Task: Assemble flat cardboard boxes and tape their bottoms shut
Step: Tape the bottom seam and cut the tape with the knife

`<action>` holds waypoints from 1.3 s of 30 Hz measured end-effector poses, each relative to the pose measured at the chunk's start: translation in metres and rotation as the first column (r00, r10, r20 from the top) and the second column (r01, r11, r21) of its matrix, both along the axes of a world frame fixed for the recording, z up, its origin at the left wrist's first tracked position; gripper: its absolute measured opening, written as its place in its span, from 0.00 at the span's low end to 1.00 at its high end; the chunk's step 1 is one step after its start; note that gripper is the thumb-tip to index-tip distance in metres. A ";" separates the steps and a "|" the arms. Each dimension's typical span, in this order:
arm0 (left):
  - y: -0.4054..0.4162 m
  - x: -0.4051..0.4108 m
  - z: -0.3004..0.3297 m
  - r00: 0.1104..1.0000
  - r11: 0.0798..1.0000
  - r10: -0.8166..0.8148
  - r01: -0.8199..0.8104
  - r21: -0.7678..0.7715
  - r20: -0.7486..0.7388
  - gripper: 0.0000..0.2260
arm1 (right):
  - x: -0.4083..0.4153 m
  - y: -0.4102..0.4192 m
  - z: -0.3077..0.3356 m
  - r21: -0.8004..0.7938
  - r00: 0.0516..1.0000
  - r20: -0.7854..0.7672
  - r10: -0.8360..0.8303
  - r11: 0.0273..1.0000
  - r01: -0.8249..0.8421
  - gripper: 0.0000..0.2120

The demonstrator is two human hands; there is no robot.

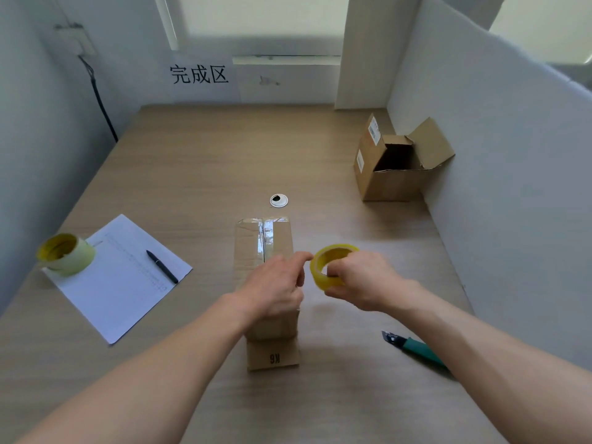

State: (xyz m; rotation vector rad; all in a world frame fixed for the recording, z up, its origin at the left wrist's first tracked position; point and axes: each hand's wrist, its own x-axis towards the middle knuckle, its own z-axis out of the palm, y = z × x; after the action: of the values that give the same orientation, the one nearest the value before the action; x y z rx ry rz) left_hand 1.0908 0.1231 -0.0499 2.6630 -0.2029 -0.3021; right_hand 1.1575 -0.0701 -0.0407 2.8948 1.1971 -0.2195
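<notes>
A yellow tape roll (331,265) is being gripped by the curled right hand (362,280) while the taped box (267,274) on the counter (198,174) is being touched by the left hand (275,288), index finger stretched out.

Office-style packing station, partitioned off.
White divider panels (499,129) are enclosing a wooden desk (198,161); a wall sign (199,75) is labelling the area.
</notes>
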 end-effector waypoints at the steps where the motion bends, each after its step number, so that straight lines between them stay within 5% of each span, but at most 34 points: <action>1: -0.003 0.002 0.002 1.000 1.000 -0.004 0.005 0.016 -0.017 0.30 | 0.001 0.001 0.003 0.020 1.000 0.004 0.006 1.000 -0.006 0.13; 5: -0.017 0.012 0.008 0.997 0.983 0.019 -0.005 0.184 -0.073 0.28 | 0.004 0.005 0.010 0.057 0.996 0.061 0.070 0.996 -0.073 0.12; 9: -0.023 0.023 0.011 0.953 0.966 0.258 -0.250 0.067 -0.157 0.16 | -0.001 0.008 0.005 0.065 0.988 0.123 0.097 0.992 -0.105 0.12; 12: -0.020 0.026 0.010 0.924 0.944 0.322 -0.329 -0.002 -0.208 0.11 | -0.011 -0.009 -0.011 0.386 0.992 0.119 0.045 0.918 -0.088 0.18; 15: -0.018 0.027 0.008 0.918 0.937 0.335 -0.349 -0.033 -0.212 0.08 | -0.029 -0.064 -0.044 0.615 0.959 -0.052 -0.279 0.748 0.251 0.36; 17: -0.017 0.027 0.007 0.916 0.933 0.338 -0.356 -0.052 -0.215 0.08 | -0.052 -0.116 -0.077 0.330 0.825 -0.159 -0.543 0.758 0.562 0.37; 19: -0.016 0.028 0.007 0.916 0.935 0.326 -0.349 -0.063 -0.235 0.07 | -0.084 -0.154 -0.109 -0.050 0.736 -0.126 -0.665 0.745 0.665 0.33; 22: -0.014 0.030 0.010 0.918 0.943 0.293 -0.323 -0.077 -0.266 0.07 | -0.115 -0.172 -0.130 -0.089 0.723 -0.135 -0.677 0.735 0.672 0.22; 25: -0.014 0.031 0.014 0.924 0.952 0.264 -0.296 -0.081 -0.275 0.08 | -0.129 -0.146 -0.125 0.300 0.708 -0.362 -0.606 0.644 0.704 0.17; 29: -0.013 0.032 0.012 0.929 0.955 0.260 -0.288 -0.071 -0.263 0.08 | -0.139 -0.079 -0.087 0.580 0.854 -0.410 -0.320 0.631 0.515 0.17; 39: -0.013 0.032 0.010 0.929 0.955 0.257 -0.286 -0.077 -0.266 0.08 | -0.133 -0.030 -0.079 0.622 0.877 -0.395 -0.275 0.622 0.476 0.17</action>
State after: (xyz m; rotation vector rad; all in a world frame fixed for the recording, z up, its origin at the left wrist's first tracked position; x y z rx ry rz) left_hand 1.1225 0.1100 -0.0395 2.4676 0.2230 -0.5175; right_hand 1.0247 -0.1000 -0.1196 3.9208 0.7556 -0.1709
